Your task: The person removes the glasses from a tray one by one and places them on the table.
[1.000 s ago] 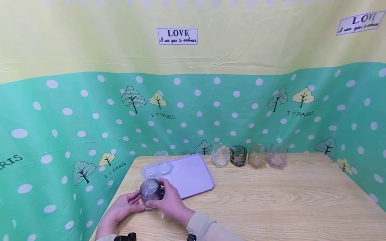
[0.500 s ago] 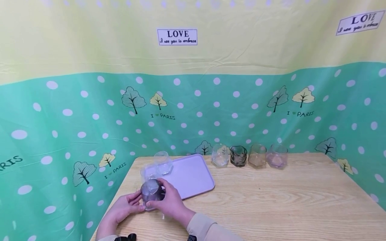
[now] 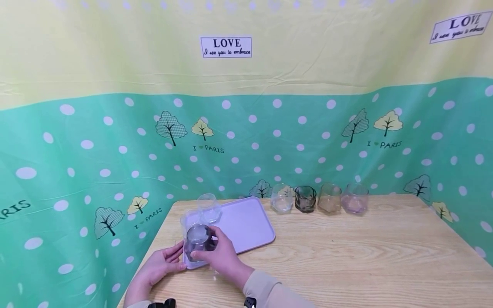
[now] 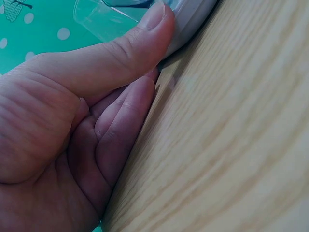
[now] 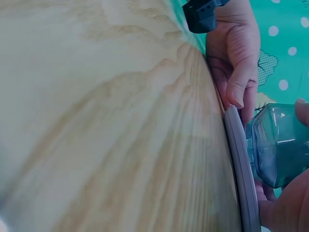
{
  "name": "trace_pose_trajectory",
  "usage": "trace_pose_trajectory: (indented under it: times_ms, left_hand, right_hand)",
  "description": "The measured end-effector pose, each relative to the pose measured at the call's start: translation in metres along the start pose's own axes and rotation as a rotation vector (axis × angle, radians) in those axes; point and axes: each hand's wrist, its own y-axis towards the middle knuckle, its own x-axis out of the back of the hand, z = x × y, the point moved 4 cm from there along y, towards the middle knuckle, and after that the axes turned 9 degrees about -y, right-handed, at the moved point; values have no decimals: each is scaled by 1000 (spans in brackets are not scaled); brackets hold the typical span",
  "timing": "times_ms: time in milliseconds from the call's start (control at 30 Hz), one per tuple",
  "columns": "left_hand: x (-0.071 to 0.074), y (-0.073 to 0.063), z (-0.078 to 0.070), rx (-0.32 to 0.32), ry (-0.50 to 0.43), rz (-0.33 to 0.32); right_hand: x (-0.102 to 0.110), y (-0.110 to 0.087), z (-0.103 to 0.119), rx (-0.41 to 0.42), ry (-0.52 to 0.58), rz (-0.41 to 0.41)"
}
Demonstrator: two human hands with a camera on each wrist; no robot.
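Note:
My right hand [image 3: 225,256] grips a dark smoky drinking glass [image 3: 195,247] around its side, low over the front-left corner of a lilac tray [image 3: 248,229]. In the right wrist view that faceted glass [image 5: 277,145] has its base right at the tray's surface. At the same corner my left hand [image 3: 157,264] holds the tray's edge, and the left wrist view has its thumb on the rim [image 4: 190,26]. Two clear glasses, a rear one [image 3: 209,208] and a nearer one [image 3: 188,219], stand along the tray's left side, the nearer partly hidden behind the smoky glass.
Along the table's back edge stands a row of glasses: clear [image 3: 281,199], dark [image 3: 305,199], amber [image 3: 329,199] and pinkish [image 3: 355,199]. A patterned green and yellow cloth [image 3: 250,149] hangs behind the wooden table [image 3: 346,256].
My right hand has shifted the smoky glass slightly right and away from me, so the tray's front-left corner shows more. My left hand has stayed at the tray's edge.

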Motion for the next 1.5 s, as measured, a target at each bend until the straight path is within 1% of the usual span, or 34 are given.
trace_pose_trajectory:
  times_ms: [233,367,533,667,767,833,967,1033,1333,1433,1500]
  left_hand:
    - [1,2,-1,11,34,-20]
    - [0,1,-1,9,32,-18]
    - [0,1,1,22,23,-14]
    - [1,2,2,28,27,-22]
    - [2,2,3,32,29,-35]
    - [2,2,4,25,16,-24]
    - [1,3,5,16,-1,-9]
    - [0,3,5,18,7,-11]
    - [-1,4,1,42,1,-10]
    - [-1,3,3,52,-10,-11]
    - [1,3,5,56,8,-22]
  right_hand:
    - [9,-1,0,-17,-11,-2]
    - [16,-6,-2,-15,22,2]
    - [30,-13,-4,-30,79,10]
    - [43,-16,-6,-62,84,2]
    - [52,-17,-7,-66,92,-4]
    - [57,-18,-8,-63,95,-4]
    - [70,-20,-12,-63,86,-5]
    - [78,-21,-14,-64,75,-8]
    - [117,-27,-19,-64,38,-16]
    - [128,-27,-22,-66,18,-26]
    - [133,-28,-23,-70,3,-28]
